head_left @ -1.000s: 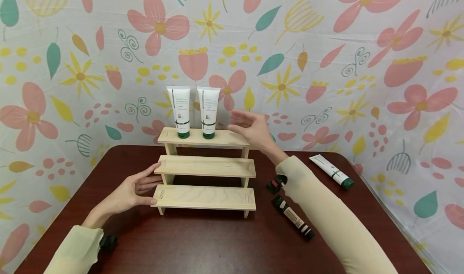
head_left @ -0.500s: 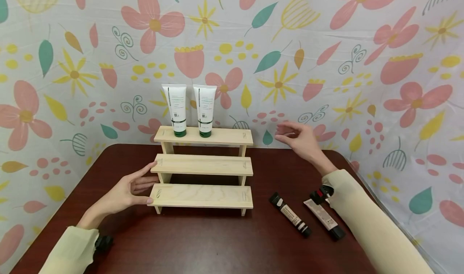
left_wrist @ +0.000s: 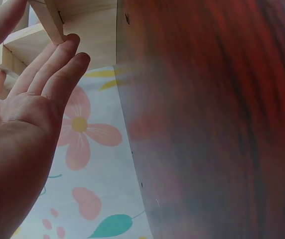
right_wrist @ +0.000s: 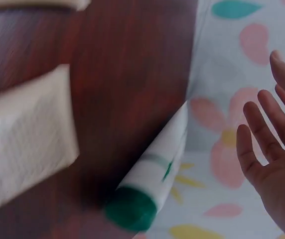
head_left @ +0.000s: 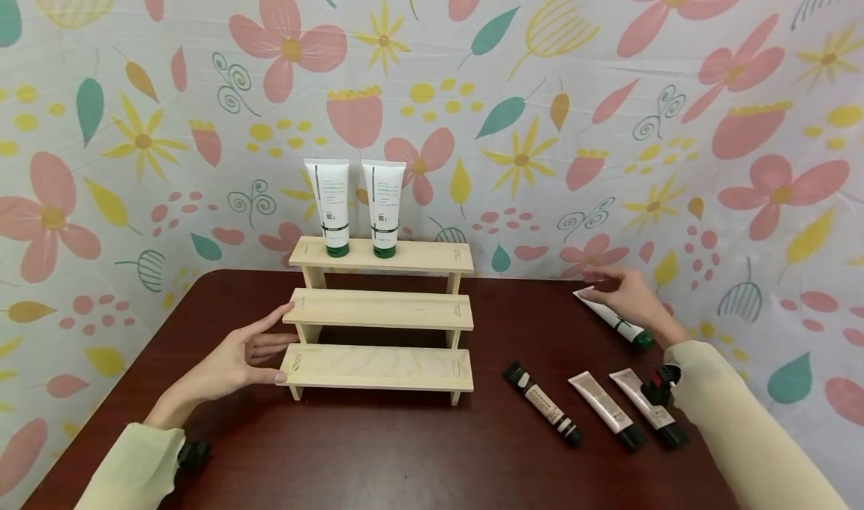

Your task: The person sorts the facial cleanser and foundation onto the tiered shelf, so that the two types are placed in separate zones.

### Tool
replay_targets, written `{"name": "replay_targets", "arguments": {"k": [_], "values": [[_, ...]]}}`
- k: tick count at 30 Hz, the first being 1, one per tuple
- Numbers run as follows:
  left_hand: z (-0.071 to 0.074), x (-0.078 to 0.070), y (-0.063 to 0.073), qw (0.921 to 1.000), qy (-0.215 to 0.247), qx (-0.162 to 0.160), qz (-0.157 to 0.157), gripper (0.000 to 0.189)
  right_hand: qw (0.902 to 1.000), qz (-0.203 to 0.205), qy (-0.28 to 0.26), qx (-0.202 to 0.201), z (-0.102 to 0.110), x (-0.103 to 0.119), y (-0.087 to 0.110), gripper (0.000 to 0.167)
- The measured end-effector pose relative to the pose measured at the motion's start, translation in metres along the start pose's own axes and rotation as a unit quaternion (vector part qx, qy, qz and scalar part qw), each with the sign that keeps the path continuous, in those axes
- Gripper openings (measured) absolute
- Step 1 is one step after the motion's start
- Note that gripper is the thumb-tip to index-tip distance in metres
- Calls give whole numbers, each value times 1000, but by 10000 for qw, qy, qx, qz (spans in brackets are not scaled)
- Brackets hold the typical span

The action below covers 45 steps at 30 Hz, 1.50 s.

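A three-tier wooden display stand (head_left: 381, 311) stands on the dark table. My left hand (head_left: 229, 364) rests against its left side, the thumb at the bottom shelf's end and the fingers at the middle shelf; in the left wrist view its fingers (left_wrist: 53, 74) are extended against the wood. My right hand (head_left: 631, 300) is over a white squeeze tube with a green cap (head_left: 616, 321) that lies at the back right. Nothing is between its spread fingers (right_wrist: 269, 129) in the right wrist view. Two matching white tubes, a left one (head_left: 331, 206) and a right one (head_left: 385, 206), stand caps down on the top shelf.
To the stand's right lie a slim black tube (head_left: 542, 403) and two pinkish tubes with black caps, the nearer one (head_left: 607, 409) beside the other (head_left: 644, 401), partly behind my right wrist. A flowered cloth (head_left: 540, 120) hangs behind the table (head_left: 378, 457).
My right hand has moved away from the top shelf, rightward and down, to the tube lying at the back right. The left hand stays at the stand.
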State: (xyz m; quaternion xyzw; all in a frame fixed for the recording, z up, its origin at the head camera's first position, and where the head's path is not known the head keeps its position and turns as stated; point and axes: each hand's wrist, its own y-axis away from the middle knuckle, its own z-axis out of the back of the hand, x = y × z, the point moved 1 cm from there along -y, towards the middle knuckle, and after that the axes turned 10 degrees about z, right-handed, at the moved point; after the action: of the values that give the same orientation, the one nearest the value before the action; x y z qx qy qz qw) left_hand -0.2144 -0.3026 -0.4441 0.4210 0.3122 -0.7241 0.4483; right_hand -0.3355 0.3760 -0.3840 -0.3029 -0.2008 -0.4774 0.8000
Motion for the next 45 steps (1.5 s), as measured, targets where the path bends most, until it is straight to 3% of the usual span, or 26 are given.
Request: {"name": "replay_targets", "arguments": {"k": [10, 21, 29, 45], "values": [[-2, -3, -2, 10000, 31, 18, 31, 110, 9987, -131, 421, 242, 20, -46, 28, 50], [-4, -3, -3, 10000, 59, 37, -11, 111, 9960, -407, 436, 665, 28, -74, 38, 61], [-3, -5, -3, 10000, 37, 43, -53, 110, 9924, -407, 805, 842, 27, -73, 44, 60], [-3, -7, 1, 9999, 59, -20, -127, 108, 9922, -415, 763, 894, 6, -62, 36, 53]]}}
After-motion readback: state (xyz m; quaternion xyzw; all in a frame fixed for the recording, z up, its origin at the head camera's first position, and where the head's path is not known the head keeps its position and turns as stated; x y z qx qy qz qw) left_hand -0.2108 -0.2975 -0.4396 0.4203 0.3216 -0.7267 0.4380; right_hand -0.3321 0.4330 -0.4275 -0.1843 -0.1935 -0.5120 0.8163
